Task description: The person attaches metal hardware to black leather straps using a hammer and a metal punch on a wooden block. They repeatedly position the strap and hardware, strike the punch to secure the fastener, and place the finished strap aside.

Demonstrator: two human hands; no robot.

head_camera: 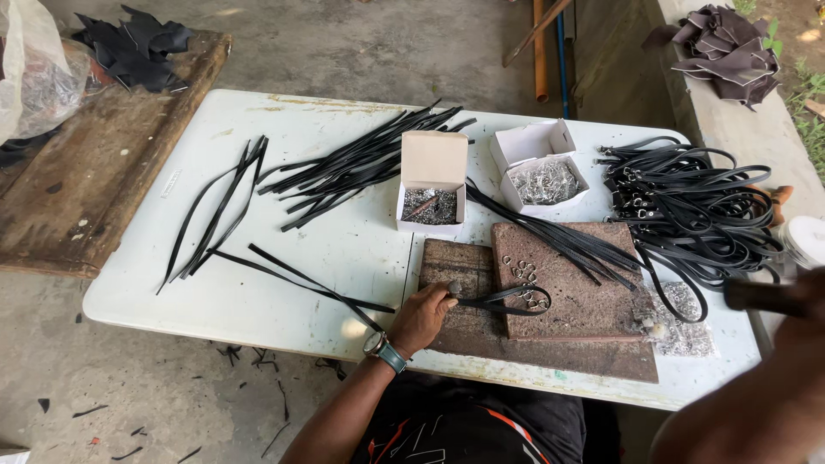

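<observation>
A: Left hand (421,316)?
B: My grip is clenched on a short metal punch tool (453,290), pinning the looped black leather strap (507,299) to the worn brown wooden board (567,279) on the white worktop (284,258).
A: Right hand (795,296)?
B: Blurred and cut off at the frame edge; it is grasping a dark handle (756,295), head hidden.

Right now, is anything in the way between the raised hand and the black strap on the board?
Nothing visible blocks it. The left hand already pins the black strap on the brown board. The right hand is raised off to the side, with open space between.
</observation>
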